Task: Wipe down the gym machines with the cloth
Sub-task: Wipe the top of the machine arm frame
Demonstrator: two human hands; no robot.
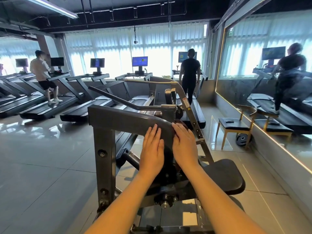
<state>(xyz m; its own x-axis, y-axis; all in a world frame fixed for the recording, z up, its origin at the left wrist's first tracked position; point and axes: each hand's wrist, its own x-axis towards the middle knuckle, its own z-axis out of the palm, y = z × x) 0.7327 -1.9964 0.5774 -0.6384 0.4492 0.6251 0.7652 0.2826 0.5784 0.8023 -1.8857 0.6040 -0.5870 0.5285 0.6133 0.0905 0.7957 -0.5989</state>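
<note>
A grey steel gym machine (pixel 118 119) stands right in front of me, with a curved top bar and a black padded seat (pixel 224 176) at lower right. My left hand (pixel 152 147) lies flat with straight fingers on the curved bar. Just to its right, my right hand (pixel 184 146) presses a dark cloth (pixel 181 122) against the bar; only a small edge of the cloth shows past the fingertips, the rest is hidden under the hand.
A row of treadmills (pixel 94 105) lines the windows, with a person (pixel 43 76) on one at left and another person (pixel 190 75) at right. A chair (pixel 234 127) and a weight plate (pixel 243 139) stand by the mirror wall (pixel 270 81). Tiled floor (pixel 42 157) lies at left.
</note>
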